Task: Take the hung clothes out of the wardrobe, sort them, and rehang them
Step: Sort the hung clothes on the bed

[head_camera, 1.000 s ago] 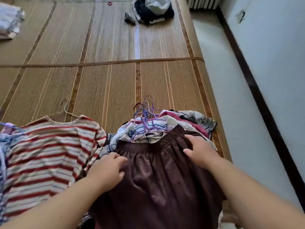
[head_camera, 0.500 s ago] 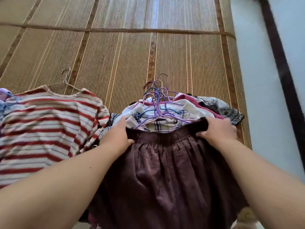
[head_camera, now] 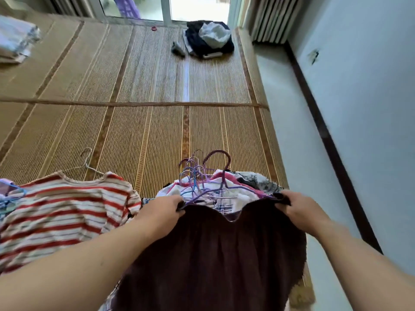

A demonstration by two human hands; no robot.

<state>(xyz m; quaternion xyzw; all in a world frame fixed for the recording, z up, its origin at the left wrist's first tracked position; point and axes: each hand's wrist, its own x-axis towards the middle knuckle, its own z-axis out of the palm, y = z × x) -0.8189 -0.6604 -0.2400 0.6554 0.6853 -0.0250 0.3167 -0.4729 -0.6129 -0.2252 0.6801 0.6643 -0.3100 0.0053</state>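
Observation:
A dark maroon skirt (head_camera: 215,254) hangs from both hands at its waistband. My left hand (head_camera: 164,209) grips the left end and my right hand (head_camera: 301,212) grips the right end. The waistband sags open between them, lifted off the pile. Under it lies a heap of clothes (head_camera: 224,194) on purple and blue hangers (head_camera: 197,173), with plaid, pink and floral pieces showing. To the left a red-and-white striped shirt (head_camera: 65,212) lies flat on a wire hanger (head_camera: 86,162).
Everything rests on a woven straw mat (head_camera: 139,122). A dark and white clothes pile (head_camera: 208,39) sits at the far end by the window. Folded fabric (head_camera: 15,41) lies at the far left. A pale floor strip (head_camera: 292,140) and wall run along the right.
Both hands moved from the skirt's front to the ends of its waistband, closed on it and lifted it. My head tilted up, so more of the room shows.

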